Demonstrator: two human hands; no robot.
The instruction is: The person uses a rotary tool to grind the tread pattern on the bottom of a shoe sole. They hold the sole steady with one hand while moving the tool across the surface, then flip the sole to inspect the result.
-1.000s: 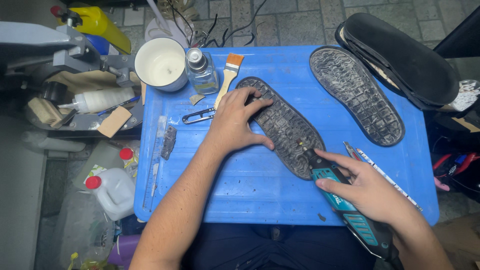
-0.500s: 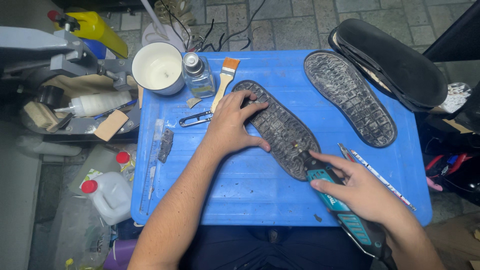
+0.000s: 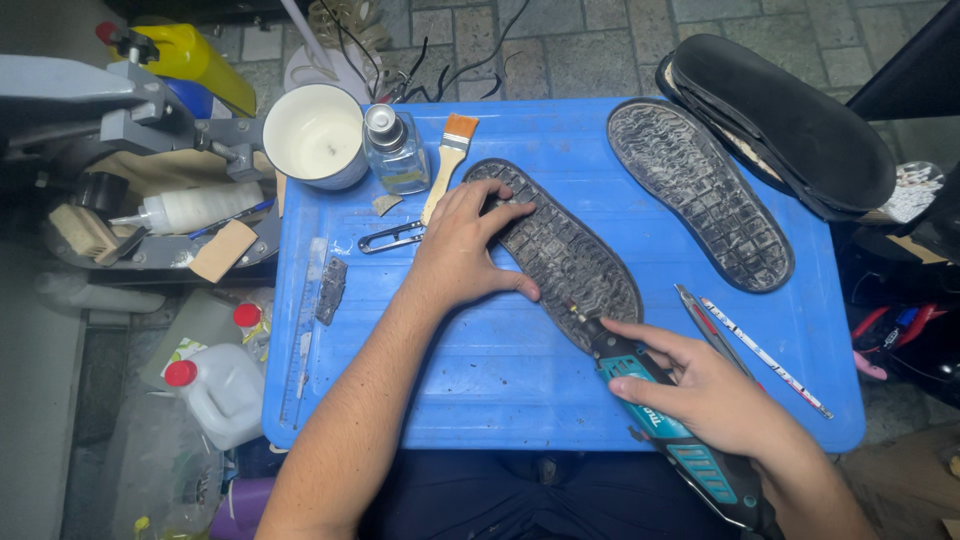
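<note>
Head view: a blue plastic table [image 3: 480,400] with a smooth, scuffed, dust-flecked top carries the work. Left hand [image 3: 455,255] lies flat, fingers spread, pressing on the heel end of a dark grey rubber shoe sole with a ridged block tread [image 3: 565,260]; the grip is released, palm down, nothing clasped. The sole lies tread-up, diagonal, near the table's middle. Right hand [image 3: 705,395] is clenched around a teal-and-black cylindrical rotary tool [image 3: 665,425], index finger laid along the body; the thin metal bit touches the sole's toe edge. A second dark tread sole, oval and worn grey [image 3: 700,190], lies well apart at upper right, beside a black smooth-topped sandal [image 3: 790,115] overhanging the table's edge. Near the right hand: a slim metal-tipped knife [image 3: 700,315] and a thin white pen-like stick [image 3: 770,360]. At the far left corner: a white round ceramic cup [image 3: 315,135], a clear glass bottle with metal cap [image 3: 395,150], a wooden-handled flat brush with orange bristles [image 3: 448,165], and small metal thread snips [image 3: 390,238]. Off the table to the left: a white plastic jug with red cap [image 3: 215,390].
</note>
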